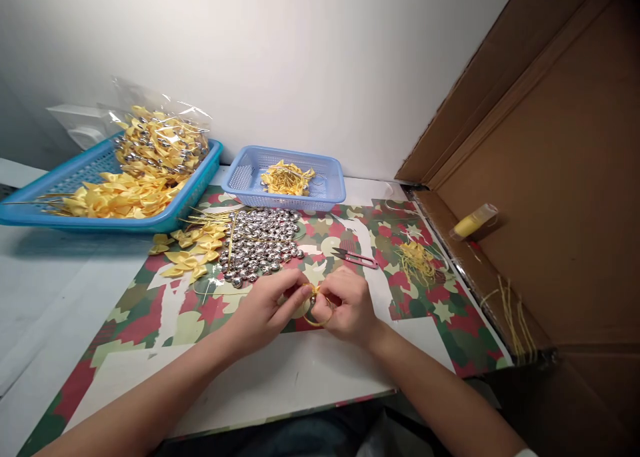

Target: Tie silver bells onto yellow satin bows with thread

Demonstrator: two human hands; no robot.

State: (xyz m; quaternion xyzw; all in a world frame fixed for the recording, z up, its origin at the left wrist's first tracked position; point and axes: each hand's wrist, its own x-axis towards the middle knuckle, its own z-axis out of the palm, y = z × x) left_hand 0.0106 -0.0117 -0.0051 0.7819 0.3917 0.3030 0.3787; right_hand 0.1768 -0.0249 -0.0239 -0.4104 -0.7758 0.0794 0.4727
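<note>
Near the front of the patterned table, my left hand (270,305) and my right hand (347,305) meet, both with fingers pinched on a small yellow bow (315,289). A silver bell (313,299) shows between the fingertips, and a loop of yellow cord (313,323) hangs below them. Behind my left hand lies a spread of silver bells (260,240), with loose yellow bows (187,262) to its left. Small thread snips (355,257) with pink handles rest just beyond my right hand. The fingers hide part of the bow.
A large blue basket (200,189) at the left holds yellow bows and a clear bag of bows with bells. A smaller blue basket (300,203) stands at the back. Yellow cord scraps (418,262) and a yellow spool (473,222) are at the right, beside a cardboard wall (540,177).
</note>
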